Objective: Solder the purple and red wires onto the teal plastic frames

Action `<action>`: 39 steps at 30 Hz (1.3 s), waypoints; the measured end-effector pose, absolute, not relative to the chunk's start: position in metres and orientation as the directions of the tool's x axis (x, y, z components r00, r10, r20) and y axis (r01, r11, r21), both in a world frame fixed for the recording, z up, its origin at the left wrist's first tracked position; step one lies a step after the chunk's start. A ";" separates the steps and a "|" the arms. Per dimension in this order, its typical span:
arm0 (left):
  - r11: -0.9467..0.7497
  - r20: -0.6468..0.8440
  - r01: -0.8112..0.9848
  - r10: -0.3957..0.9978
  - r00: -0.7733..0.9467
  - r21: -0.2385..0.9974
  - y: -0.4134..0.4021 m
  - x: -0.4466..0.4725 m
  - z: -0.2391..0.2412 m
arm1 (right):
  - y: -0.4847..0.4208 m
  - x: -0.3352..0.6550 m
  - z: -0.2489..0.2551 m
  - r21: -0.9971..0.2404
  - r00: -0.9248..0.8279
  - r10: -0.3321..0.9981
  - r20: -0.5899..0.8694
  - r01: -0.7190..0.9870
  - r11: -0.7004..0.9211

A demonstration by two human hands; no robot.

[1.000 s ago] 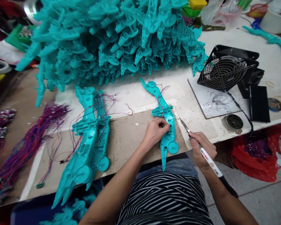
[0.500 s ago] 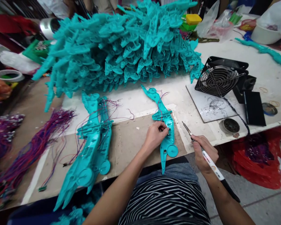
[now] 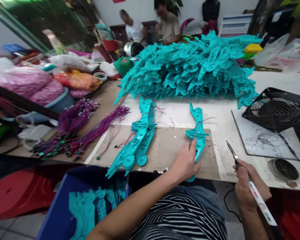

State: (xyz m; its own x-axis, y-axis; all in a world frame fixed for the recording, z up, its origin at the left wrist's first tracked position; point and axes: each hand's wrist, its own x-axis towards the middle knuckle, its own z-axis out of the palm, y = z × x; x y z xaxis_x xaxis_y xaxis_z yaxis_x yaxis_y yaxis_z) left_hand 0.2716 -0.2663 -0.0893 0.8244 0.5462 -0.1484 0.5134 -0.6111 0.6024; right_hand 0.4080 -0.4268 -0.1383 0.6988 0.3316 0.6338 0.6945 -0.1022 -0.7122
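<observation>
My left hand (image 3: pixel 186 162) rests on the lower end of a long teal plastic shell (image 3: pixel 198 131) that lies on a brown board (image 3: pixel 165 150) at the table's front edge; the fingers close around its side. Thin purple and red wires cross the shell's upper half. My right hand (image 3: pixel 247 186) grips a white-handled soldering iron (image 3: pixel 250 186), its metal tip pointing up and left, a little right of the shell and clear of it.
Two wired teal shells (image 3: pixel 138 140) lie left on the board. A large heap of teal shells (image 3: pixel 190 68) fills the table's back. Wire bundles (image 3: pixel 85 133) lie far left, a black fan (image 3: pixel 277 110) right, a blue bin (image 3: pixel 72 206) below. Two people sit behind.
The view has swung up and to the left, showing the room and the blue bin. My left hand slid lower on the shell and now lies over its end. The iron stays beside it.
</observation>
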 end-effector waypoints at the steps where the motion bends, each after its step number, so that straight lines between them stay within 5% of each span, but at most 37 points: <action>1: -0.592 -0.150 0.509 0.549 0.822 0.625 -0.263 0.254 -0.083 | -0.425 0.407 -0.137 -0.716 0.699 0.343 0.627 0.691 -0.099; 7: -0.577 0.030 0.508 0.679 0.734 0.640 -0.227 0.133 -0.047 | -0.399 0.389 -0.124 -0.680 0.617 0.391 0.683 0.732 0.034; 13: -0.478 0.035 0.664 0.825 0.564 0.575 -0.154 0.082 -0.052 | -0.360 0.357 -0.122 -0.623 0.433 0.514 0.740 0.730 0.282; 19: -0.394 0.064 0.626 0.874 0.482 0.673 -0.102 0.085 -0.066 | -0.304 0.309 -0.139 -0.861 0.610 0.618 0.497 0.434 0.264; 22: -0.131 -0.108 0.620 0.937 0.333 0.774 -0.087 0.086 -0.067 | -0.270 0.282 -0.146 -0.931 0.669 0.648 0.365 0.275 0.240; 25: 0.224 -0.462 0.517 0.794 0.394 0.826 -0.086 0.093 -0.068 | -0.240 0.258 -0.155 -0.946 0.667 0.674 0.316 0.164 0.281; 27: 0.377 -0.548 0.407 0.671 0.499 0.832 -0.093 0.104 -0.070 | -0.225 0.245 -0.161 -0.944 0.664 0.679 0.314 0.143 0.297; 32: 0.599 -0.550 0.183 0.514 0.658 0.779 -0.117 0.139 -0.078 | -0.215 0.237 -0.171 -0.947 0.695 0.647 0.314 0.180 0.267; 39: 0.696 -0.524 0.007 0.534 0.663 0.718 -0.150 0.163 -0.088 | -0.250 0.251 -0.146 -0.978 0.744 0.644 0.180 0.066 0.198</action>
